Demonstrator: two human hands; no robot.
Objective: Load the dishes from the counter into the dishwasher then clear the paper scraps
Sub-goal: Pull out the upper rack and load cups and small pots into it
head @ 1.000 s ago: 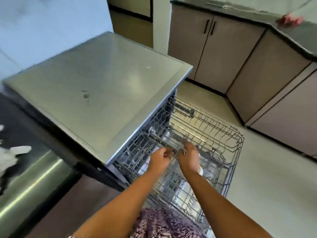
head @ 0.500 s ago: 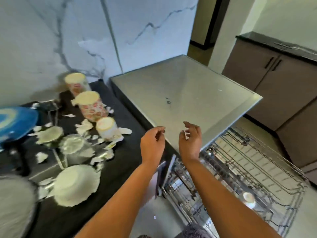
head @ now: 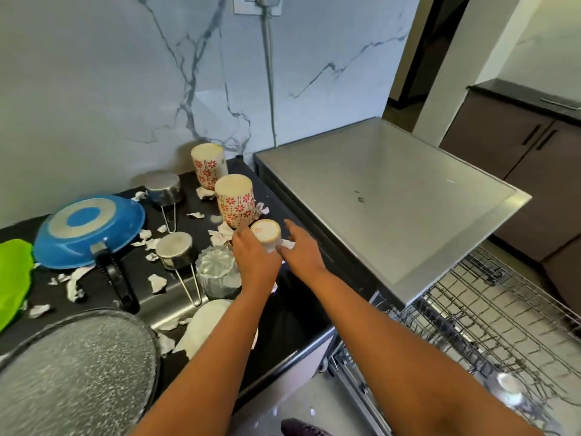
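Note:
On the black counter, a small white cup stands upside down. My left hand grips its near side. My right hand reaches in beside it on the right, fingers straight, touching a paper scrap. Behind the cup, two floral mugs also stand upside down. White paper scraps are scattered over the counter. To the right, the dishwasher has its wire rack pulled out, and one white cup sits in it.
Left of my hands are a glass bowl, a white bowl, two steel long-handled cups, an overturned blue pan, a grey speckled pan and a green item. Cabinets stand behind the rack.
My view swung left from the dishwasher rack to the counter. Both hands left the rack, rose past the dishwasher top and came down on the small white cup.

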